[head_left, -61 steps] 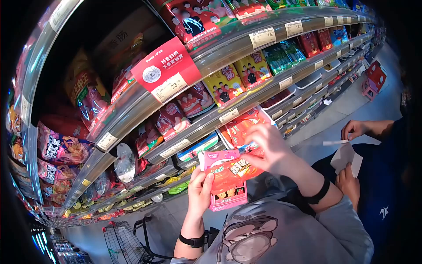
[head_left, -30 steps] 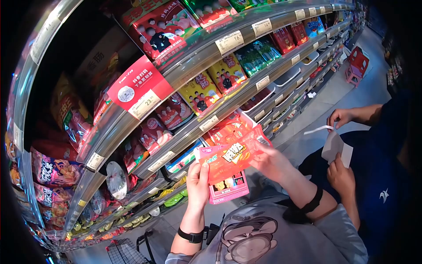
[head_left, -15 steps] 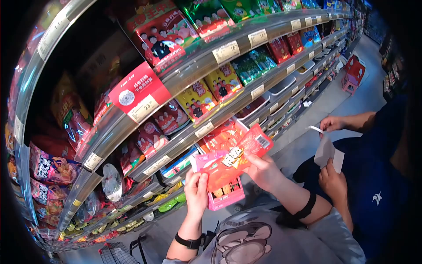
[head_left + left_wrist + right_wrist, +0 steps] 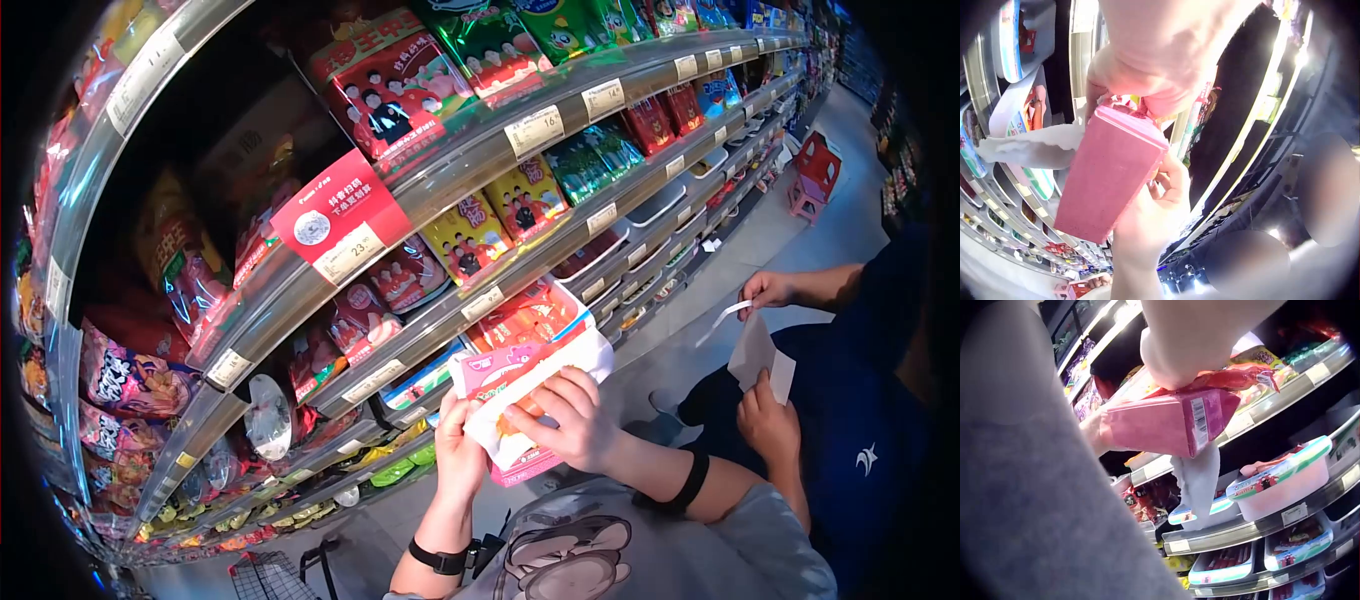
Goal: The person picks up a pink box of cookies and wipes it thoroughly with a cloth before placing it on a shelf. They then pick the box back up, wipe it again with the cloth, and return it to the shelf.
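In the head view my left hand [image 4: 457, 450] grips a pink cookie box [image 4: 497, 365] together with a red snack bag [image 4: 538, 372] laid across its front. Much of the bag's face looks washed out to white there. My right hand [image 4: 572, 420] lies over the bag's right part, fingers bent against it and partly covering it. The left wrist view shows the pink box [image 4: 1110, 169] from one plain side, the right hand's curled fingers beside it. From the right wrist the box [image 4: 1154, 425] shows a barcode, with the red bag [image 4: 1225, 378] on top.
Curved shelves of packaged snacks fill the left, with price tags [image 4: 535, 132] and a red sign [image 4: 340, 215]. A carton of red packets [image 4: 525, 315] sits behind the box. To the right, another person's hands [image 4: 770, 425] hold white paper [image 4: 758, 358]. A cart [image 4: 265, 578] stands below.
My right hand has gone from reaching across the bag, to its right end, then left over its face. The bag's bright red face now appears largely white. The left hand keeps its grip.
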`<state>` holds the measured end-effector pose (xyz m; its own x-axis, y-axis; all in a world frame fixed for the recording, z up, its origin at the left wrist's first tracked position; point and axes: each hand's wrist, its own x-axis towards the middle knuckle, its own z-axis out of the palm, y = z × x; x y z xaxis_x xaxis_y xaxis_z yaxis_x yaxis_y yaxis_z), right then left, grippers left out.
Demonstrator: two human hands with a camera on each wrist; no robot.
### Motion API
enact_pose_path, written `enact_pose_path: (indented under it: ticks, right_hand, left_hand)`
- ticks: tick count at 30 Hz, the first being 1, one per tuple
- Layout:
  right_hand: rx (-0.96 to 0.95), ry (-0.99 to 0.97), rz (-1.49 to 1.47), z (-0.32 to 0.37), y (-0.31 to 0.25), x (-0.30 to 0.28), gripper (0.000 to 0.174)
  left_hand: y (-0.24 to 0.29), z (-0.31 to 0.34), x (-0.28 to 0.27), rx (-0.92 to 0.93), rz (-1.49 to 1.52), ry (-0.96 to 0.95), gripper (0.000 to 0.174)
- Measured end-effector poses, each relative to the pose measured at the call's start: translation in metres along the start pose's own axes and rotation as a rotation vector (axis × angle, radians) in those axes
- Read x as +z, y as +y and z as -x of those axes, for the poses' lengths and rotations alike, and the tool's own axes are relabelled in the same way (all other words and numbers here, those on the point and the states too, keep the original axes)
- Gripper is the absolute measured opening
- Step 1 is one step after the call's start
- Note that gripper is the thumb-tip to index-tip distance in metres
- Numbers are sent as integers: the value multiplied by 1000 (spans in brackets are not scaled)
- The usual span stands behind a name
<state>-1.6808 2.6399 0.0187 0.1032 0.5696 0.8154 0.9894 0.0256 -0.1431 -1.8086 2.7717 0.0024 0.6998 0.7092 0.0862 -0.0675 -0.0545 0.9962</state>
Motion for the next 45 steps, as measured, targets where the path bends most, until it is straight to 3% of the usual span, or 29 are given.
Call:
enact_pose_path:
  ticks: [4, 6, 9, 10, 11, 12, 14, 15, 16, 18, 23, 27, 32, 40, 45]
  right_hand:
    - [18, -43, -17, -8, 2, -8, 34]
    - [24, -36, -7, -10, 5, -14, 34]
    - [101, -20, 67, -10, 18, -22, 28]
    - [350, 225, -221, -11, 17, -24, 25]
    - [602, 464, -514, -11, 14, -26, 22]
    - [596, 465, -512, -13, 16, -31, 22]
    - [1125, 363, -830, -15, 16, -39, 22]
    - [1178, 493, -1197, -13, 21, -30, 30]
    - [1180, 493, -1197, -10, 21, -29, 30]
    - [1303, 510, -1594, -13, 21, -30, 40]
    - [1363, 449, -1638, -7, 16, -27, 38]
    - [1372, 440, -1598, -5, 16, -24, 37]
    - [1338, 383, -1599, -3, 12, -25, 39]
    - [1276, 282, -1587, 9, 13, -16, 41]
    - [1382, 279, -1639, 2, 11, -22, 38]
  left_hand:
    - [2, -1, 1, 15, 84, -2, 13]
    - [4, 3, -1, -151, 134, 51, 19]
    - [14, -3, 2, 20, -78, 92, 22]
    - [12, -1, 0, 109, -213, 87, 23]
    - [0, -1, -10, 64, -374, 77, 23]
    - [2, -3, -7, 70, -371, 79, 23]
    - [7, -2, 2, 147, -295, 100, 25]
    - [7, -3, 3, 147, -293, 100, 25]
    - [7, -3, 2, 113, -257, 89, 24]
    - [10, -4, 3, 79, -222, 79, 23]
    - [11, -5, 5, -46, 39, 15, 21]
    - [6, -4, 4, -38, 90, 0, 21]
    - [1, -2, -1, 138, -97, -34, 17]
    - [13, -5, -1, 172, -257, 15, 18]
    - [11, -6, -1, -20, -100, 11, 22]
